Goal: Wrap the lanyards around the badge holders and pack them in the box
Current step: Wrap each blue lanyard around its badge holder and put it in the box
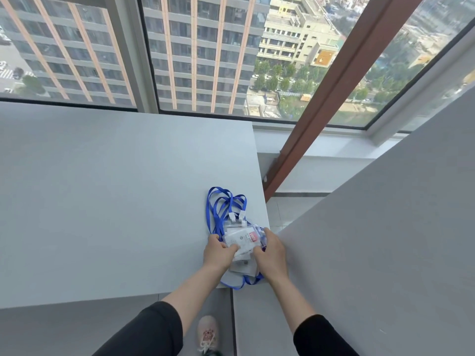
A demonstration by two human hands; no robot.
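A pile of clear plastic badge holders (240, 233) with blue lanyards (218, 204) lies at the near right corner of the grey table (102, 201). The lanyards loop away from the pile, and one strap hangs over the table's front edge. My left hand (218, 253) grips the left side of the top holder, thumb on its face. My right hand (271, 254) grips the same pile from the right, fingers curled around its edge. No box is in view.
A second grey surface (385, 240) slants along the right side, with a narrow gap to the table showing tiled floor. Large windows (205, 60) run behind the table. My shoe (207, 335) stands on the floor below the table's front edge.
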